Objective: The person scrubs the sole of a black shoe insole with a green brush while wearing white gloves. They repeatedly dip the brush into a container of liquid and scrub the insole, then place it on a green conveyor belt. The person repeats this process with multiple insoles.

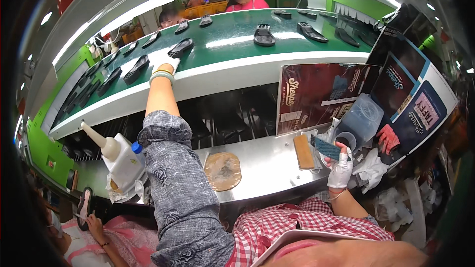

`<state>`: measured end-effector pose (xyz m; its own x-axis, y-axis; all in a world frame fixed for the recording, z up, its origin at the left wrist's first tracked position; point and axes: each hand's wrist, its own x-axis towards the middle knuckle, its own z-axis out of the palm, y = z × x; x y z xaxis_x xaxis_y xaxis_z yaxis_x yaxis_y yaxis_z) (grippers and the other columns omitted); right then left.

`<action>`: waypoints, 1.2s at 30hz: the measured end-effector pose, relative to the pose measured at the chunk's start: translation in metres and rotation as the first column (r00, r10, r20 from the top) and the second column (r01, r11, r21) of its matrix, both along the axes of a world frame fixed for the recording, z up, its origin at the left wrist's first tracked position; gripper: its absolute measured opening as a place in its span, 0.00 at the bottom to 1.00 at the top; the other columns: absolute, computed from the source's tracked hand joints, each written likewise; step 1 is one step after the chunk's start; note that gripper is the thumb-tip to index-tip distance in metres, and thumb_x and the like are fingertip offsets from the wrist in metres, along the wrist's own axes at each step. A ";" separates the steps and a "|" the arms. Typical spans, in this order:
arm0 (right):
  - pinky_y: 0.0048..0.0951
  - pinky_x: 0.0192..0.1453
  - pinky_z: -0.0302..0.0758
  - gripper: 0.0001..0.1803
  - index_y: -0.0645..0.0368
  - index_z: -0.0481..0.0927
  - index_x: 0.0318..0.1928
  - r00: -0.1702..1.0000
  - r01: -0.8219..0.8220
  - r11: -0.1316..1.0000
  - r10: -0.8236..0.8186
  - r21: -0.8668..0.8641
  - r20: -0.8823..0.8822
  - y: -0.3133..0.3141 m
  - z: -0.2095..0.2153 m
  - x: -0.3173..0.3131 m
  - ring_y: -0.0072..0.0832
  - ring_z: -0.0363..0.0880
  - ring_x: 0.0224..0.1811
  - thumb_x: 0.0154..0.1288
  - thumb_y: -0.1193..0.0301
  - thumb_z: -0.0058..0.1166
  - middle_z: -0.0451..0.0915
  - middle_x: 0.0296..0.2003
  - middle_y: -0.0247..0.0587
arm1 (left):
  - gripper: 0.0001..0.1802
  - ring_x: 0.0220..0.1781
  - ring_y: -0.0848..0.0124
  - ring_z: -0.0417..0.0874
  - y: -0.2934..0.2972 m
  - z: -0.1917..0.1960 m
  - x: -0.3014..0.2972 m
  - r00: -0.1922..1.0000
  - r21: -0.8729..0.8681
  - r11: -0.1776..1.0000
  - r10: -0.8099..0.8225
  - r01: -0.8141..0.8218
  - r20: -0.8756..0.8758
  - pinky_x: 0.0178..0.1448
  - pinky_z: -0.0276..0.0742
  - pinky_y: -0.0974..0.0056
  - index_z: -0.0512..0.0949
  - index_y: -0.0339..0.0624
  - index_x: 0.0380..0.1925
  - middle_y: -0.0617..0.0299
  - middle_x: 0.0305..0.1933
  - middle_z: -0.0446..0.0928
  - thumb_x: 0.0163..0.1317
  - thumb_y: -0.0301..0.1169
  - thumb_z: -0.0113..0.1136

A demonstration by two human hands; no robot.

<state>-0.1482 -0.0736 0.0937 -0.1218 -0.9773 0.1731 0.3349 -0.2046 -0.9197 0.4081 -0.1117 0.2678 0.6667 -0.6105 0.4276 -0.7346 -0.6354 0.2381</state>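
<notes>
My left hand, in a white glove with a bangle at the wrist, reaches far forward over the green conveyor belt. Its fingers close on the near end of a black shoe sole. At the right, my right hand wears a thin white glove with some fingertips bare. Gripped in it is a flat teal brush-like block, tilted over the metal bench. Beneath and left of that block lies a tan rectangular pad.
More black soles ride the belt. A white spouted bottle stands left of my left sleeve. A brown round mat lies mid-bench. Cardboard panels and a clear plastic container border the right. A co-worker's hand holds a sandal at lower left.
</notes>
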 end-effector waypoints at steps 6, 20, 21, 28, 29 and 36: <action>0.14 0.21 0.67 0.19 0.63 0.72 0.45 0.998 0.018 1.000 -0.016 0.026 -0.066 0.008 -0.002 -0.010 0.18 0.74 0.21 0.71 0.58 0.40 0.77 0.28 0.36 | 0.31 0.64 0.55 0.66 -0.007 0.001 0.012 1.000 0.151 0.988 -0.018 0.021 -0.023 0.67 0.59 0.59 0.72 0.50 0.55 0.52 0.59 0.70 0.49 0.46 0.61; 0.15 0.22 0.68 0.20 0.63 0.74 0.44 0.997 0.026 1.000 -0.026 0.006 -0.073 0.018 -0.003 -0.023 0.17 0.76 0.21 0.71 0.57 0.40 0.78 0.29 0.36 | 0.35 0.50 0.54 0.78 -0.012 -0.004 0.030 0.986 -0.258 0.964 0.019 -0.062 -0.166 0.56 0.70 0.62 0.73 0.32 0.48 0.42 0.47 0.77 0.42 0.45 0.62; 0.15 0.21 0.68 0.20 0.63 0.74 0.44 0.999 -0.001 1.000 0.000 -0.016 -0.054 0.015 -0.003 -0.025 0.17 0.76 0.20 0.71 0.57 0.41 0.78 0.28 0.36 | 0.35 0.48 0.58 0.79 -0.013 -0.006 0.030 0.988 -0.342 0.938 0.008 -0.061 -0.153 0.54 0.70 0.63 0.73 0.31 0.47 0.45 0.45 0.78 0.41 0.45 0.63; 0.13 0.19 0.67 0.18 0.62 0.74 0.44 0.999 0.000 0.998 0.002 0.063 -0.032 0.002 -0.011 -0.032 0.17 0.76 0.19 0.70 0.58 0.42 0.78 0.28 0.36 | 0.20 0.48 0.71 0.75 0.032 -0.020 -0.050 0.656 -0.919 0.372 -0.728 0.132 -0.200 0.52 0.70 0.68 0.74 0.35 0.49 0.56 0.49 0.74 0.57 0.33 0.56; 0.13 0.19 0.67 0.18 0.61 0.74 0.44 0.999 0.007 0.998 -0.004 0.070 -0.039 0.000 -0.012 -0.036 0.17 0.76 0.19 0.70 0.58 0.43 0.78 0.28 0.36 | 0.17 0.47 0.72 0.75 0.047 -0.032 -0.081 0.630 -0.922 0.299 -0.772 0.245 -0.083 0.52 0.70 0.69 0.75 0.36 0.47 0.57 0.48 0.73 0.58 0.31 0.55; 0.14 0.19 0.65 0.15 0.56 0.75 0.39 0.990 0.008 0.995 0.006 0.101 -0.143 -0.017 0.001 -0.054 0.17 0.75 0.18 0.67 0.57 0.49 0.77 0.30 0.32 | 0.23 0.49 0.56 0.71 0.170 -0.161 -0.283 0.705 -0.539 0.502 -0.654 0.676 0.274 0.54 0.69 0.55 0.77 0.41 0.45 0.49 0.49 0.66 0.46 0.34 0.60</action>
<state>-0.2025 -0.0906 0.0951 -0.1040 -0.9905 0.0894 0.1982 -0.1088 -0.9741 0.1252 0.0580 0.1068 0.1489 -0.5011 0.8525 -0.8961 0.2961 0.3306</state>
